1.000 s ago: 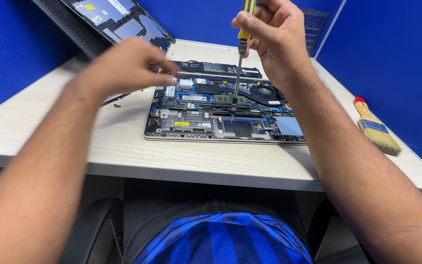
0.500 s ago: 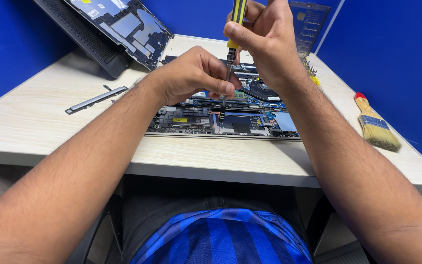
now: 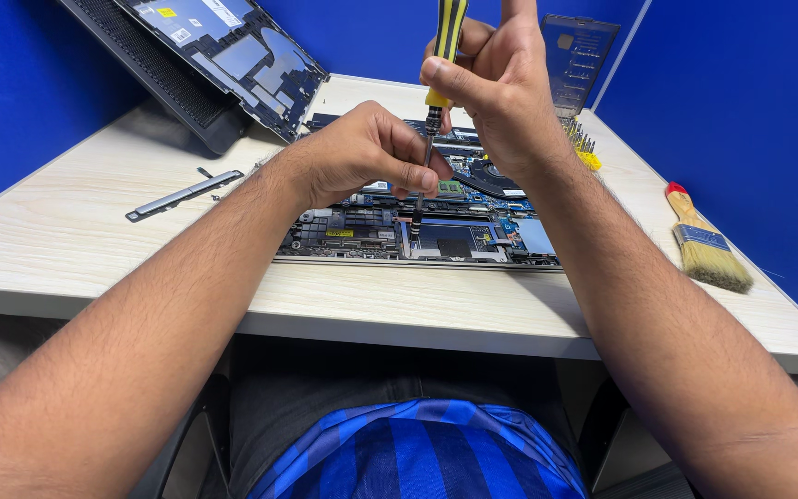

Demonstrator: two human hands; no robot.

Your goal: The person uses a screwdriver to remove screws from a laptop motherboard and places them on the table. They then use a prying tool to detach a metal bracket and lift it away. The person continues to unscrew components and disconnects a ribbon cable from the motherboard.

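Bench: pale wood-grain laminate, matte, rectangular, set against blue walls.

Opened laptop: lies flat near the front edge, base cover off; green and blue circuit boards, black fan, silvery metal frame all exposed.

Removed bottom cover: dark grey panel, tilted up at the far left, inner face showing foil patches and stickers, vent grille along one side.

Paintbrush: flat on the bench at right, well apart from the laptop; wooden handle with red tip, metal ferrule, straw-coloured bristles.

Clear plastic bit case: stands behind the laptop; a yellow rack of bits lies just below it.

Metal strip: thin, grey, left of the laptop.

Screwdriver: yellow-and-black striped handle, slim dark shaft, upright, tip down on the laptop's board.

Right hand: curled closed round the handle, one finger raised.

Left hand: loosely fisted, thumb and fingertips pinching the shaft low down, hovering over the boards.
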